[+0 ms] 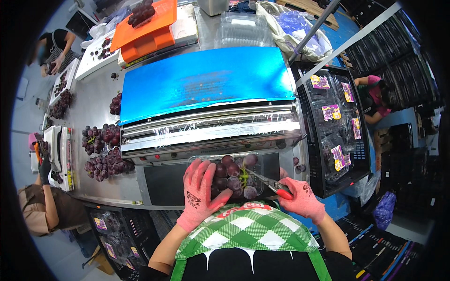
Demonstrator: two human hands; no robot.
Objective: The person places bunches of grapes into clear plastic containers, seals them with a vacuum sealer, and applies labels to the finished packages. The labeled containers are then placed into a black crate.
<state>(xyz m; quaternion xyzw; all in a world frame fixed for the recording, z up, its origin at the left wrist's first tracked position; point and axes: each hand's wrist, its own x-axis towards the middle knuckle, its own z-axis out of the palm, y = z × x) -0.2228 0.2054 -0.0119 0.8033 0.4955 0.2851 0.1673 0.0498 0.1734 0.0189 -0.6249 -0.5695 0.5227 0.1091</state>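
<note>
A clear plastic tray (261,165) of dark red grapes (233,169) with green stems (244,175) lies before me on the black plate (163,184) at the front of the wrapping machine. My left hand (201,196), in a pink glove, clasps the tray's left end, thumb along its near side. In my right hand (302,198), also gloved, is a pair of snips (269,182) with red handles. Their tips reach in among the grapes beside the stem. How far the blades are apart is hard to see.
The machine's blue cover (207,77) and film bar (211,131) rise just beyond the tray. Grape bunches (105,165) lie at left. A black crate (337,137) of labelled packs stands at right, another crate (121,239) lower left. Co-workers are at the left and right.
</note>
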